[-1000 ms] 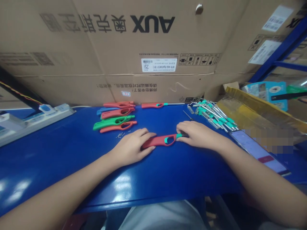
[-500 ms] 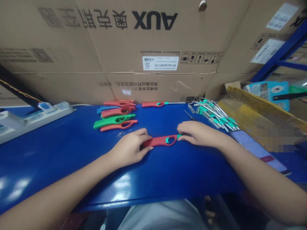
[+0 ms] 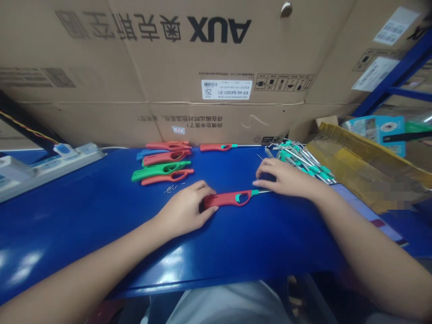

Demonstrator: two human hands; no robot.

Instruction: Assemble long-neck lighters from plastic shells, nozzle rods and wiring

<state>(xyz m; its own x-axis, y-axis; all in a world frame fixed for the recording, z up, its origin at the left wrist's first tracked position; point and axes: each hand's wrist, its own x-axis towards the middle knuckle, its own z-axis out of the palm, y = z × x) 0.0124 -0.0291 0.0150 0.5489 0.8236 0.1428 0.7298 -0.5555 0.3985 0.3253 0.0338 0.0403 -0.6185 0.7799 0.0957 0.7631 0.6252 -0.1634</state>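
Observation:
My left hand (image 3: 185, 210) is shut around the rear end of a red utility lighter (image 3: 229, 198), which lies on the blue table. The lighter has a teal collar and a thin metal tube (image 3: 262, 192) pointing right. My right hand (image 3: 286, 177) is just above and beyond that tube, not touching it, with nothing visible in its fingers. It is nearest to a heap of metal tubes with teal fittings (image 3: 299, 158). Several red and green lighter handles (image 3: 162, 171) lie farther back on the left.
The blue table (image 3: 81, 234) holds a white power strip (image 3: 50, 165) at the left and a phone (image 3: 362, 208) at the right. A yellow bag (image 3: 357, 164) lies beyond the phone. Large cardboard boxes (image 3: 151, 58) and a blue metal rack (image 3: 400, 74) stand behind.
My right hand has moved off the teal collar, up and to the right, uncovering the metal tube. The lighter has shifted slightly right, and my left hand still grips it.

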